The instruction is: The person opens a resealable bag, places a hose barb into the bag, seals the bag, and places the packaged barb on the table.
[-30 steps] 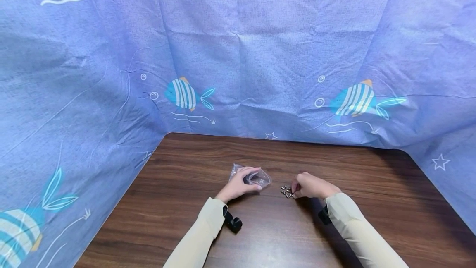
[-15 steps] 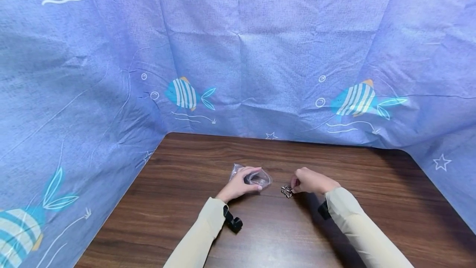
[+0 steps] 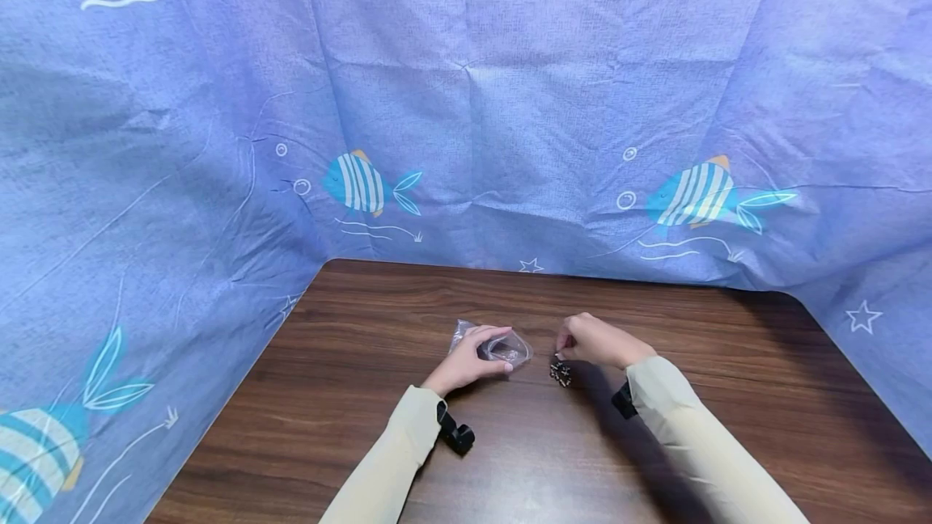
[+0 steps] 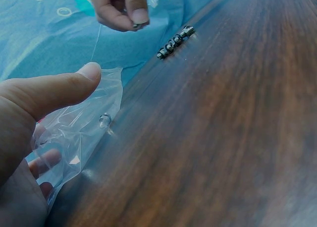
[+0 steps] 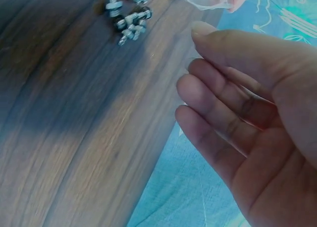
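My left hand [image 3: 469,358] holds a clear plastic bag [image 3: 513,348] with its mouth spread towards the right. In the left wrist view, the thumb lies along the bag's upper edge and other fingers show through the film. A small metal piece [image 4: 104,120] shows inside the bag. Just right of the bag lies a small heap of metal screws [image 5: 132,21] with dark and silvery parts. My right hand [image 3: 593,340] is above and behind this heap, thumb and fingertips pinching a small screw [image 4: 137,26], mostly hidden by the fingertips.
A dark brown wooden table [image 3: 364,427] bears everything. Behind it and at the left hangs a blue cloth [image 3: 539,103] printed with fish and stars. Each wrist wears a black camera strap [image 3: 455,431].
My right hand has risen from the heap of screws and moved left and back, a small screw between its fingertips. My left hand and the bag have stayed in place.
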`<state>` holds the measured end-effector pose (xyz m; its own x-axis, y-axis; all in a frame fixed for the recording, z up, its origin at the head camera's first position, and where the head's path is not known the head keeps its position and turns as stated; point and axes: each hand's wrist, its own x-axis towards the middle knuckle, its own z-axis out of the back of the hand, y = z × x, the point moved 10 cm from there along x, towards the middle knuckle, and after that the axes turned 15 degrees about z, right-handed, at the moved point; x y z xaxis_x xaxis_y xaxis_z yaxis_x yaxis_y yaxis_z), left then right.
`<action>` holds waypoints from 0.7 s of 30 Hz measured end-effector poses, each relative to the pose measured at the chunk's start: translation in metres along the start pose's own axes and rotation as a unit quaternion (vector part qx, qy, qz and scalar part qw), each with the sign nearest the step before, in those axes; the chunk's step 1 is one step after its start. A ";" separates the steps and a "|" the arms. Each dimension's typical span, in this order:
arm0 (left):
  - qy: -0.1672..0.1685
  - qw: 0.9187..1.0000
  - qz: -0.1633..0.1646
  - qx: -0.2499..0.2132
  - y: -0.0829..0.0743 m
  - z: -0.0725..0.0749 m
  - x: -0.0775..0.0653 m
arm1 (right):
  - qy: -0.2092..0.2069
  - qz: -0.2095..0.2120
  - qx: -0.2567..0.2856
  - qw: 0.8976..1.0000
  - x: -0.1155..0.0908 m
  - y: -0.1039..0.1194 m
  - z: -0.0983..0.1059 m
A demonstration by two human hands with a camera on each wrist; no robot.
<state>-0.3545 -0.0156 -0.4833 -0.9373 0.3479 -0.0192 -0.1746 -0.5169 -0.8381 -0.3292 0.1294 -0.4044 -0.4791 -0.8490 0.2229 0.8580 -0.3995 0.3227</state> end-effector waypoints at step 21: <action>-0.007 1.000 0.002 -0.002 0.001 0.000 -0.001 | -0.006 -0.019 -0.048 0.999 0.029 0.001 -0.007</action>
<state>-0.3538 -0.0168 -0.4837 -0.9421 0.3349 -0.0157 -0.1693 -0.5157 -0.8399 -0.3410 0.1014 -0.4039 -0.5138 -0.8282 0.2241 0.8524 -0.4632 0.2424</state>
